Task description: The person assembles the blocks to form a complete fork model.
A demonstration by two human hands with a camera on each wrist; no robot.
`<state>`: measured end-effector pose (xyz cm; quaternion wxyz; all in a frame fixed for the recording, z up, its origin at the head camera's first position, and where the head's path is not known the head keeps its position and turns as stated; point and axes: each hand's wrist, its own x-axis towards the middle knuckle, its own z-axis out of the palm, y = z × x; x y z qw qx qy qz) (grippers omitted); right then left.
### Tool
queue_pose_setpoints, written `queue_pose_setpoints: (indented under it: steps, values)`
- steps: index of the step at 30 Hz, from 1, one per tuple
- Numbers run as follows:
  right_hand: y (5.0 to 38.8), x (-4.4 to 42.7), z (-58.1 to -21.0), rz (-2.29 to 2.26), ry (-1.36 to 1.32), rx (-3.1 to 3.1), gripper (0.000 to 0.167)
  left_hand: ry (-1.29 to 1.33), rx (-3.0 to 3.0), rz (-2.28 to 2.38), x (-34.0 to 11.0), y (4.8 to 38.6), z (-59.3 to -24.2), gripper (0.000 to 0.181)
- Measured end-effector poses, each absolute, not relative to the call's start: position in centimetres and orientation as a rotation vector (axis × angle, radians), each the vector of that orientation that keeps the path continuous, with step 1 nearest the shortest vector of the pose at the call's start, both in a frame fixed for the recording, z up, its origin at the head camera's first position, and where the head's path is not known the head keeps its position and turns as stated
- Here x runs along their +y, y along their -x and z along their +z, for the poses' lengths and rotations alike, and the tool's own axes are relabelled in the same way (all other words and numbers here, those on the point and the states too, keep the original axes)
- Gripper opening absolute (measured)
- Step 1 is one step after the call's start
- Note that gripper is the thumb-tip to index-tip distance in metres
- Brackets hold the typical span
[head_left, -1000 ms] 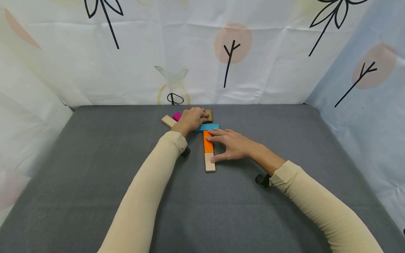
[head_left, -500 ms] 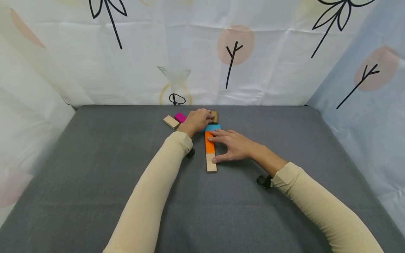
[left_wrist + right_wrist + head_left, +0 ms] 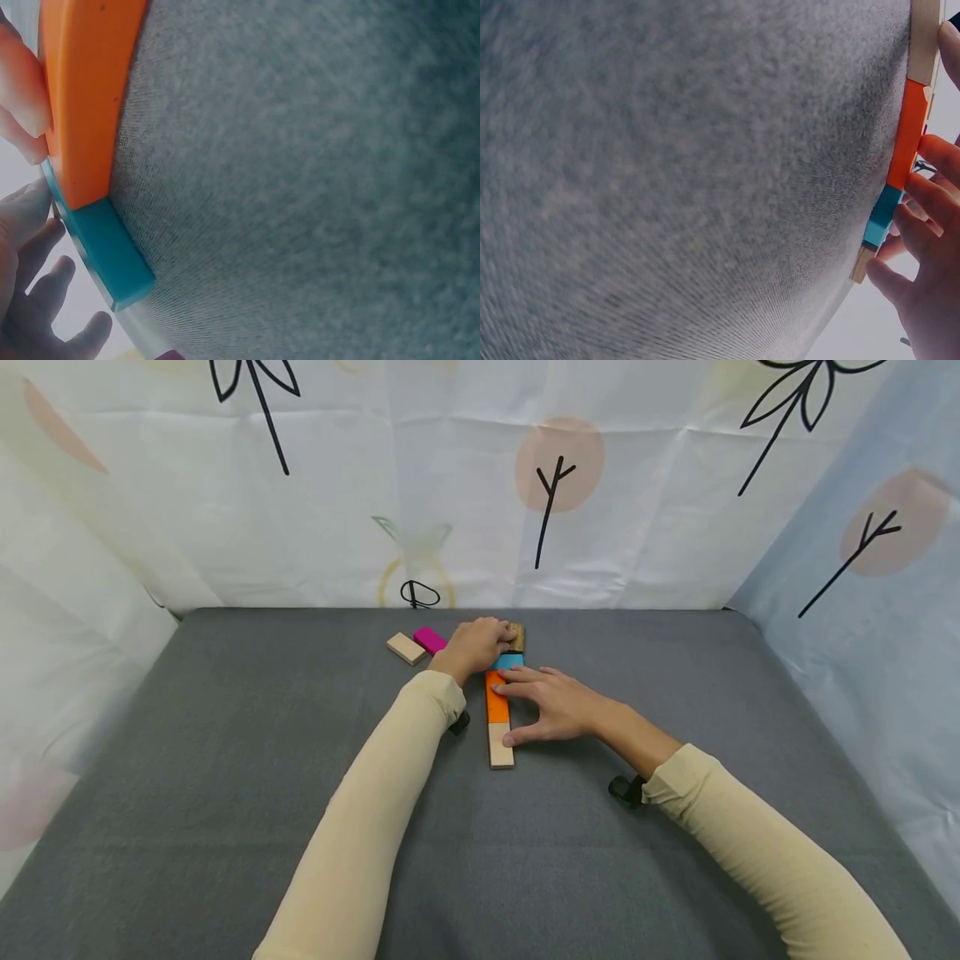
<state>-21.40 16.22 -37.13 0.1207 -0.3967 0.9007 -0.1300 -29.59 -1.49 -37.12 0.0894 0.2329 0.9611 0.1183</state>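
In the head view, my left hand (image 3: pixel 474 646) pinches a dark brown wooden block (image 3: pixel 518 637) at the far end of a row of blocks; its fingers hide part of that block. A blue block (image 3: pixel 512 661) lies crosswise before it, its left portion covered by the left hand. Toward me follow an orange block (image 3: pixel 496 706) and a pale wooden block (image 3: pixel 500 753), end to end. My right hand (image 3: pixel 557 705) lies along the row's right side, fingers spread, fingertips touching the blue and orange blocks, thumb at the pale block. The right wrist view shows these fingers against the row.
A magenta block (image 3: pixel 430 640) and another pale wooden block (image 3: pixel 406 648) lie left of the left hand. Grey cloth (image 3: pixel 225 777) covers the table. Printed white fabric (image 3: pixel 465 485) hangs behind the table and along both sides.
My left hand has slid the brown block to the right, until it stands behind the right end of the blue block. The right hand has kept its place beside the row.
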Motion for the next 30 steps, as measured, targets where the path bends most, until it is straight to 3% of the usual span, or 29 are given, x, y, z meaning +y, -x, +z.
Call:
queue_pose_setpoints:
  steps: [30]
  values:
    - [21.49, 16.11, -37.14, -0.390, 1.152, 2.616, 0.079, -0.760, 2.816, 0.368, -1.62, 29.62, -36.95, 0.040]
